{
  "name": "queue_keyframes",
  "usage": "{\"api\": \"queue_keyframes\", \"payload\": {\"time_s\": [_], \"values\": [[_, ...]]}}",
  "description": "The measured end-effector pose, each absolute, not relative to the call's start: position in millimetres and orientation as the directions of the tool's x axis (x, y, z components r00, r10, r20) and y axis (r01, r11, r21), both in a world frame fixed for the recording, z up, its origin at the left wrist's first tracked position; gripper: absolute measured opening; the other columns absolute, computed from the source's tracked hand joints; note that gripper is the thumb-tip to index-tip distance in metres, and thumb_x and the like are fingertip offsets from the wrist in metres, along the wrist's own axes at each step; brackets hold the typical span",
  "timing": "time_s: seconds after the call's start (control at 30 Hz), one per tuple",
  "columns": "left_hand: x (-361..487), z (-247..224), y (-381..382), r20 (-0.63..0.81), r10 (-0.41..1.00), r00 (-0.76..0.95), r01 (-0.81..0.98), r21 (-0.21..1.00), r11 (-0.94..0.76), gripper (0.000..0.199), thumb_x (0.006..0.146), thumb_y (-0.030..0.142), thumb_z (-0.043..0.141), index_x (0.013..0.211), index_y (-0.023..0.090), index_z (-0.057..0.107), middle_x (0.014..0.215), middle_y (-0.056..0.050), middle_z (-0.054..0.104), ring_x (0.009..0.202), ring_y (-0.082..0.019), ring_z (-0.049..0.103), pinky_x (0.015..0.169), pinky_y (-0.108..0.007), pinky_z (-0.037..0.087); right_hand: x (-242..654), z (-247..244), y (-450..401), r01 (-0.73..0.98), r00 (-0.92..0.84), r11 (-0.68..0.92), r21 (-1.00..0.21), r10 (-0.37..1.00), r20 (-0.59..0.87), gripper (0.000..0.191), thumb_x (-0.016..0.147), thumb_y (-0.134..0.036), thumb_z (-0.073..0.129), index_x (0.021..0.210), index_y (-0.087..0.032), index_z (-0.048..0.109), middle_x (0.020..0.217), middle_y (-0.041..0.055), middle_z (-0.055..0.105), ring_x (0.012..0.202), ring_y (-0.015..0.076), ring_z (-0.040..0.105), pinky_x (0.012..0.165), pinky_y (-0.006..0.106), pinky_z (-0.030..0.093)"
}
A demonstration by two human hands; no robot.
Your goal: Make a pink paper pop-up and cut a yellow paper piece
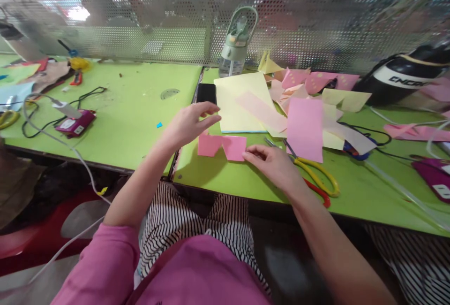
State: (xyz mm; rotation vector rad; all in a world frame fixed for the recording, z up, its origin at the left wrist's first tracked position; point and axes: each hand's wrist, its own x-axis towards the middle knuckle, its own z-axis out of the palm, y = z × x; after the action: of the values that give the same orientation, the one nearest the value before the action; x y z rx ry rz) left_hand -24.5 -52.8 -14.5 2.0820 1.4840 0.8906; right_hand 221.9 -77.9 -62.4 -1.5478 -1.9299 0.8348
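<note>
A small folded pink paper piece with a notch cut in its middle stands just above the green table in front of me. My right hand pinches its right edge between thumb and fingertips. My left hand hovers over the paper's left end, thumb and fingers apart, with nothing visible between them. Scissors with one yellow and one red handle lie beside my right hand, partly hidden by it. Past them is a flat pink paper strip. Pale yellow sheets lie beyond the pink piece.
A black phone lies behind my left hand. A clear bottle stands against the perforated metal screen. Cut paper scraps are heaped at the back right, near a black bottle. Purple power blocks and cables sit on both sides.
</note>
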Motion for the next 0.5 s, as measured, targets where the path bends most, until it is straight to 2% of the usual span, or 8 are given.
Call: {"api": "queue_keyframes", "payload": {"time_s": [0.07, 0.2, 0.3, 0.4, 0.5], "values": [[-43, -27, -64, 0.172, 0.972, 0.163, 0.689, 0.685, -0.237, 0.032, 0.094, 0.038, 0.053, 0.115, 0.02, 0.069, 0.11, -0.006, 0.075, 0.088, -0.018, 0.068, 0.079, -0.031, 0.051, 228, -60, -79, 0.684, -0.187, 0.147, -0.715, 0.982, 0.023, 0.019, 0.079, -0.041, 0.069, 0.079, -0.024, 0.075, 0.076, 0.0033, 0.075, 0.069, 0.022, 0.064, 0.063, 0.035, 0.043], [-74, -55, -75, 0.042, 0.991, 0.126, 0.664, 0.739, -0.116, 0.034, 0.094, 0.04, 0.052, 0.115, 0.02, 0.069, 0.116, -0.007, 0.074, 0.1, -0.021, 0.067, 0.088, -0.035, 0.05, 236, -55, -78, 0.713, -0.117, 0.155, -0.684, 0.988, 0.102, 0.024, 0.085, -0.042, 0.062, 0.092, -0.023, 0.075, 0.086, 0.0059, 0.076, 0.076, 0.0227, 0.065, 0.067, 0.035, 0.045], [-81, -67, -71, 0.023, 0.986, 0.164, 0.59, 0.799, -0.117, 0.04, 0.093, 0.045, 0.054, 0.122, 0.02, 0.066, 0.113, -0.008, 0.073, 0.097, -0.021, 0.067, 0.087, -0.036, 0.05, 234, -56, -72, 0.723, -0.119, 0.172, -0.67, 0.985, 0.125, 0.028, 0.086, -0.042, 0.061, 0.1, -0.022, 0.074, 0.085, 0.0061, 0.074, 0.071, 0.0208, 0.062, 0.065, 0.035, 0.044], [-74, -67, -66, 0.04, 0.973, 0.228, 0.521, 0.839, -0.157, 0.043, 0.091, 0.045, 0.057, 0.127, 0.022, 0.063, 0.11, -0.007, 0.072, 0.088, -0.018, 0.066, 0.079, -0.033, 0.051, 225, -60, -65, 0.72, -0.166, 0.192, -0.667, 0.981, 0.103, 0.033, 0.084, -0.045, 0.064, 0.107, -0.022, 0.073, 0.083, 0.0046, 0.073, 0.064, 0.0187, 0.059, 0.06, 0.033, 0.042], [-62, -63, -62, 0.017, 0.964, 0.265, 0.529, 0.833, -0.161, 0.031, 0.09, 0.041, 0.06, 0.112, 0.021, 0.07, 0.1, -0.006, 0.074, 0.078, -0.016, 0.064, 0.071, -0.03, 0.049, 216, -62, -61, 0.705, -0.217, 0.219, -0.674, 0.972, 0.089, 0.029, 0.082, -0.044, 0.068, 0.102, -0.024, 0.072, 0.084, 0.0033, 0.073, 0.066, 0.018, 0.059, 0.06, 0.032, 0.043]]}}
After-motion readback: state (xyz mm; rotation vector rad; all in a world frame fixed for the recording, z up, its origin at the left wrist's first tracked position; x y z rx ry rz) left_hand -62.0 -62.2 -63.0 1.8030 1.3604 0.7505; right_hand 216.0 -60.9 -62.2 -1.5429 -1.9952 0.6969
